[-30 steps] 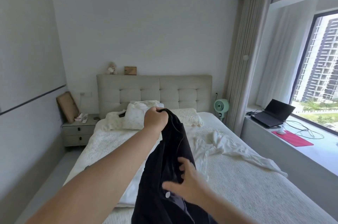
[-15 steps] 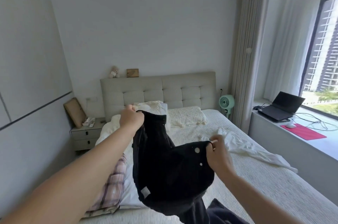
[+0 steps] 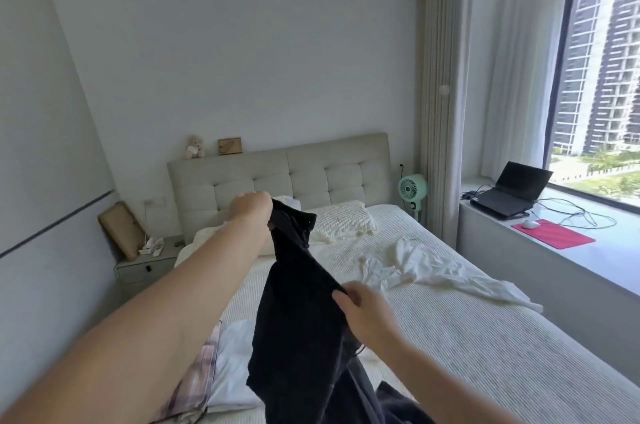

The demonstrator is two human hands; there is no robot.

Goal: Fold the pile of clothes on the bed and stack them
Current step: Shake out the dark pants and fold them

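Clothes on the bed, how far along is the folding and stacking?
Early. Done: a plaid piece and a white piece lie flat together by the near left edge. In hand: the black garment, held up by the left hand and right hand, still unfolded. Left: the crumpled white garment on the bed.

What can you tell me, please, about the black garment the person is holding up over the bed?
The black garment is a dark, matte, fairly heavy-looking cloth, unfolded and hanging in loose folds. The left hand grips its top edge, raised toward the headboard; the right hand grips an edge lower down and nearer the camera, so the cloth slopes between the two grips. Its lower part trails out of view at the bottom, above the bed. What kind of garment it is cannot be told.
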